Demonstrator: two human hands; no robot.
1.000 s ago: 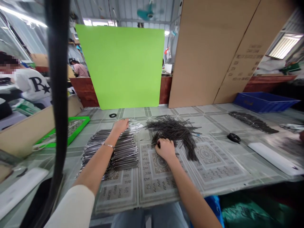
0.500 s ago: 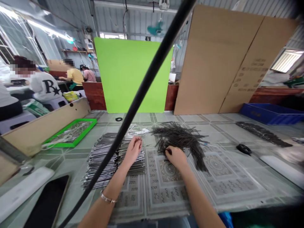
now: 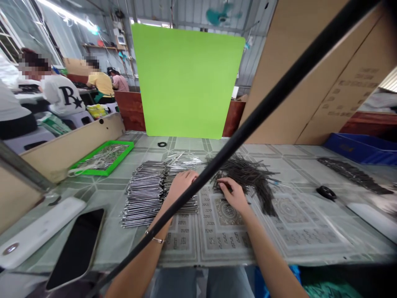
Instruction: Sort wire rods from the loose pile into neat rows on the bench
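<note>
My left hand (image 3: 182, 184) rests over the right-hand stack of thin silver metal rods (image 3: 175, 169), its fingers curled down. A black bar crossing the view hides its fingertips. A second stack of silver rods (image 3: 144, 194) lies just left of it, laid side by side. At the near left edge of a loose heap of thin dark sticks (image 3: 251, 169) is my right hand (image 3: 232, 192), thumb and fingers drawn together in a pinch. What sits in that pinch is too small to make out.
The black bar (image 3: 248, 138) runs diagonally across the view. Left are a green tray (image 3: 119, 159) of metal pieces and a phone (image 3: 77, 248). Right are a black coil (image 3: 326, 192), a dark strip row (image 3: 353, 174) and a blue bin (image 3: 362, 149). Several people sit behind at left.
The camera view has tilted down, and the black bar crosses further right. My left hand has turned palm-down and moved toward the right edge of the rods. My right hand stays by the dark sticks.
</note>
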